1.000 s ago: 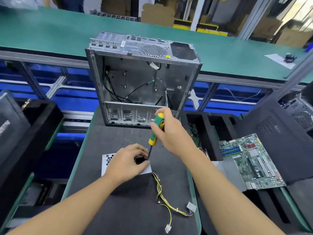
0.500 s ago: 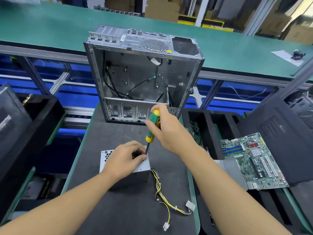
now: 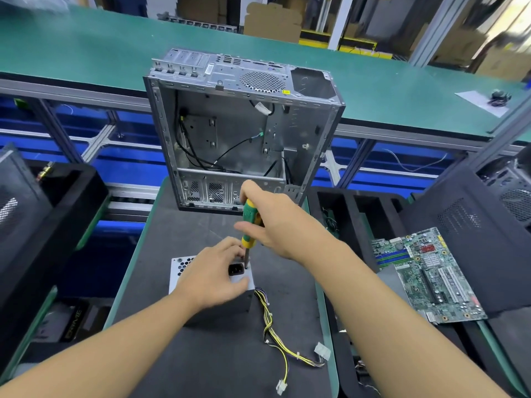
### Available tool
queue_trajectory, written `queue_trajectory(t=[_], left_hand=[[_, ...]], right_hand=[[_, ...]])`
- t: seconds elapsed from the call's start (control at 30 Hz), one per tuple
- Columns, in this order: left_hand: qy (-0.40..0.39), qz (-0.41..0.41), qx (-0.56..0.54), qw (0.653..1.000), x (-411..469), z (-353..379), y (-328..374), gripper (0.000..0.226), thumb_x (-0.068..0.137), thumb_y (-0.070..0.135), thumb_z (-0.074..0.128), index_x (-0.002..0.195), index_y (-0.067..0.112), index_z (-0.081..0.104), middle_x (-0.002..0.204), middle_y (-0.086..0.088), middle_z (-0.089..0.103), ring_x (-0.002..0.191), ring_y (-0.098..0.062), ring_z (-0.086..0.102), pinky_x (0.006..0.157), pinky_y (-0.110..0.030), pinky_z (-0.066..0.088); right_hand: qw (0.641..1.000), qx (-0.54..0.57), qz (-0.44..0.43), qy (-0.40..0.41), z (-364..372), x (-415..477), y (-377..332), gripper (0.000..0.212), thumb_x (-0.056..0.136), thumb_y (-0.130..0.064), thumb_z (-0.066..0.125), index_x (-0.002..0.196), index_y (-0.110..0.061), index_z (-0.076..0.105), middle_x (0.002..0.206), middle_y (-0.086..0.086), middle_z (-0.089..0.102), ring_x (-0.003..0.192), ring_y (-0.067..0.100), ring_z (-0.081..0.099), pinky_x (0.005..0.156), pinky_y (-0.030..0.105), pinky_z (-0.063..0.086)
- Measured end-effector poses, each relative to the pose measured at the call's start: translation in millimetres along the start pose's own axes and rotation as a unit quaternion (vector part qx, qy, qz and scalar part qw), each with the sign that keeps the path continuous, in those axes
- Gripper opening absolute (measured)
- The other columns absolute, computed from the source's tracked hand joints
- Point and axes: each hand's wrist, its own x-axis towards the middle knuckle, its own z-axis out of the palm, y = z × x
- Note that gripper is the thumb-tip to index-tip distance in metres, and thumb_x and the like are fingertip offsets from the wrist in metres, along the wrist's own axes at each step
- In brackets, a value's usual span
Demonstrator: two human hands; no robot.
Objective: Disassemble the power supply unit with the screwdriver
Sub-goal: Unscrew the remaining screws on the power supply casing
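Observation:
The power supply unit [image 3: 184,265], a silver box with a perforated face and a black socket, lies on the dark mat [image 3: 201,354]. My left hand [image 3: 212,275] rests on top of it and holds it down. My right hand [image 3: 275,222] grips the green and yellow screwdriver [image 3: 249,225] upright, its tip set on the unit's top face next to the socket. A bundle of yellow and black wires [image 3: 275,334] with white plugs trails from the unit toward me on the right.
An empty metal computer case [image 3: 244,133] stands upright at the mat's far end. A green motherboard [image 3: 425,277] lies on black foam trays at the right. Black case panels [image 3: 471,231] lean at right and left. A green conveyor belt [image 3: 115,47] runs behind.
The screwdriver has stood up straighter and its tip stays at the unit's top face. My left hand has shifted slightly on the unit, uncovering the socket. The camera view has tilted a little.

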Motion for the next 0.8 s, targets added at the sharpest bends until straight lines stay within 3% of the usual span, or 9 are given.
queue_trajectory(t=[0.07,0.2,0.3,0.47,0.67,0.8], left_hand=[[-0.005,0.012,0.062,0.998,0.1,2.2,1.3,0.046,0.071,0.058,0.057,0.108,0.030,0.051,0.103,0.022,0.042,0.088,-0.012,0.053,0.080,-0.030,0.043],[0.041,0.026,0.123,0.991,-2.4,8.1,5.2,0.047,0.072,0.066,0.058,0.099,0.031,0.042,0.090,0.019,0.029,0.080,-0.004,0.031,0.084,-0.027,0.038],[0.014,0.007,0.076,0.997,-1.7,6.6,3.1,0.039,0.078,0.061,0.055,0.103,0.033,0.046,0.097,0.022,0.039,0.086,-0.004,0.043,0.085,-0.027,0.037],[0.039,0.016,-0.014,0.999,-1.7,2.9,0.1,0.008,0.085,0.032,0.060,0.088,0.025,0.061,0.113,0.023,0.055,0.083,-0.015,0.060,0.079,-0.037,0.047],[0.043,0.017,-0.043,0.998,-1.6,6.9,-6.8,0.014,0.086,0.035,0.060,0.084,0.022,0.066,0.115,0.026,0.059,0.084,-0.006,0.063,0.077,-0.032,0.052],[0.046,-0.010,-0.061,0.997,-1.9,4.8,-3.8,0.007,0.082,0.035,0.058,0.080,0.030,0.063,0.101,0.036,0.055,0.079,0.003,0.059,0.070,-0.031,0.052]], right_hand=[[0.999,-0.013,-0.001,-0.049,-6.4,1.4,-3.9,0.024,0.095,-0.027,0.061,0.103,-0.023,0.038,0.088,-0.002,0.056,0.074,0.018,0.051,0.064,0.037,0.045],[0.995,-0.034,0.021,-0.091,-9.4,5.2,-9.4,0.020,0.096,-0.023,0.058,0.103,-0.026,0.040,0.088,-0.002,0.055,0.074,0.019,0.052,0.059,0.034,0.043],[0.995,-0.057,0.020,-0.084,-11.0,6.8,-9.0,0.019,0.096,-0.022,0.058,0.105,-0.022,0.042,0.093,0.001,0.054,0.083,0.024,0.051,0.066,0.037,0.043],[0.995,-0.034,0.021,-0.087,-15.6,4.4,-4.0,0.018,0.095,-0.020,0.059,0.104,-0.024,0.043,0.099,-0.001,0.054,0.089,0.022,0.049,0.075,0.038,0.043],[0.995,-0.041,0.023,-0.088,-15.7,5.7,-3.4,0.019,0.095,-0.020,0.059,0.104,-0.024,0.043,0.098,-0.001,0.054,0.086,0.021,0.050,0.072,0.037,0.042],[0.992,-0.087,0.027,-0.090,-9.5,8.3,-12.1,0.024,0.095,-0.028,0.060,0.101,-0.022,0.037,0.087,0.003,0.054,0.076,0.027,0.053,0.063,0.040,0.046]])
